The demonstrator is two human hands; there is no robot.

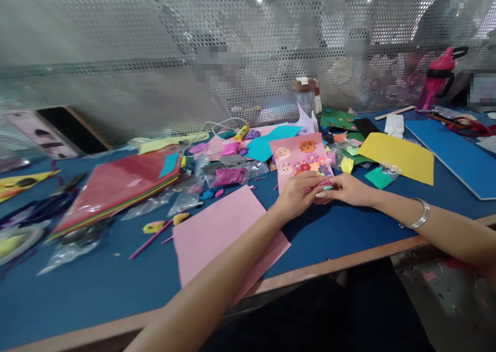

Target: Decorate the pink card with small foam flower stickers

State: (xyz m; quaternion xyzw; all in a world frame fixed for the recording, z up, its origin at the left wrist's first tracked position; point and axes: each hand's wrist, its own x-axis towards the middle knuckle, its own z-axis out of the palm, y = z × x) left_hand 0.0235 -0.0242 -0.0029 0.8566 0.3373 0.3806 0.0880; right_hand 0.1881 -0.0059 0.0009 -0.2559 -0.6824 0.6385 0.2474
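Note:
My left hand (296,194) and my right hand (346,189) meet at the near edge of a pink card (298,158) decorated with animal faces and flowers. The fingers of both hands are pinched together on a small piece that I cannot make out. A silver bangle (420,215) circles my right wrist. A plain pink sheet (225,233) lies under my left forearm, overhanging the table's front edge.
Blue table (96,279) with a wooden front edge. A bagged stack of coloured sheets (124,184) lies left, a yellow sheet (399,155) and blue board (453,150) right. Clear jar (306,96), pink bottle (437,78), glue tube (241,133) and small craft bags stand behind. Perforated metal screen (155,57) at the back.

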